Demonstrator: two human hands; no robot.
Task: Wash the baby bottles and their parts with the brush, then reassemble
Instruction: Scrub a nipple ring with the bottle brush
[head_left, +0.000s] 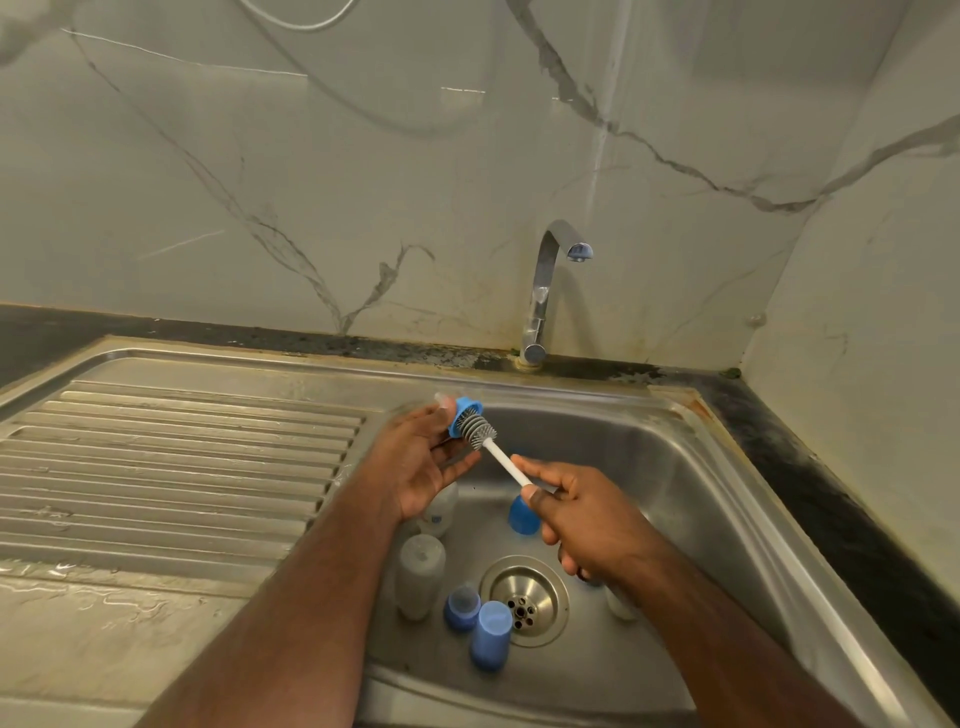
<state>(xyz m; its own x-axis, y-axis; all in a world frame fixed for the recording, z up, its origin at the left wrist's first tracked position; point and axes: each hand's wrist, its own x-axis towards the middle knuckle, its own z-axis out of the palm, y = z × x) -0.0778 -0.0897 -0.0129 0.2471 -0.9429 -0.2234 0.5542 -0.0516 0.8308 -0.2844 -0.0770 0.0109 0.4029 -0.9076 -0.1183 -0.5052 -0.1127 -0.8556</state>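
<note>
Blue collar (464, 415) with its clear teat still fitted is the part being scrubbed: the left hand (423, 467) holds it up over the sink's back-left corner, and the grey bristle head of the brush (480, 430) is pushed against its open underside. To do this step well, I would judge, the brush should be twisted and worked in and out so the bristles reach the thread ring and the hollow of the teat, while the left hand turns the collar a little at a time. Keeping both over the sink (691, 467) lets drips fall inside rather than on the ribbed drainer (182, 447). No water runs from the tap (550, 280), so a rinse will be needed afterwards.

Left grip: fingers and thumb are curled around the collar's rim, fairly open-palmed, pinching it from the sides; the teat tip pokes out beyond the fingertips. Right grip: the right hand (582, 514) closes narrowly round the lower end of the white handle, thumb lying along it, forefinger stretched up the shaft for steering.

Still waiting on the sink floor are a cloudy bottle (420, 574) left of the drain (523, 600), another under the left wrist, and blue caps (491, 634) near the front edge and behind the handle.
</note>
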